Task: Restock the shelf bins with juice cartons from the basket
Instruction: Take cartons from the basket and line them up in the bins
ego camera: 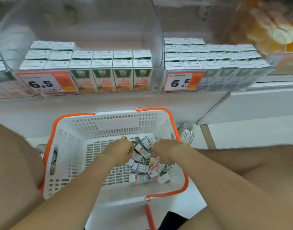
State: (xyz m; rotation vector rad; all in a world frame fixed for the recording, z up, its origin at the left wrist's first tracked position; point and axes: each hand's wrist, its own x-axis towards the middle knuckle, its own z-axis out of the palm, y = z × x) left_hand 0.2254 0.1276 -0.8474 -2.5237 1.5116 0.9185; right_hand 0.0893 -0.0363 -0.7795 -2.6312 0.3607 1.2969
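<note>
The left bin (pixel 8 40) stands about half full of orange juice cartons (pixel 112 80), faces forward behind its price tag (pixel 46 83), so there is room behind. Below, the basket (pixel 72 155) sits on the floor against the shelf base, close enough for short lifts. The left hand (pixel 120 151) reaches into it, fingers curled on a carton (pixel 125 138) whose end pokes out. The loose cartons (pixel 140 167) lie jumbled on the basket's right side. The right hand (pixel 167 151) digs among them, fingers bent down; whether it holds one I cannot tell. The right bin (pixel 225 87) looks fuller.
</note>
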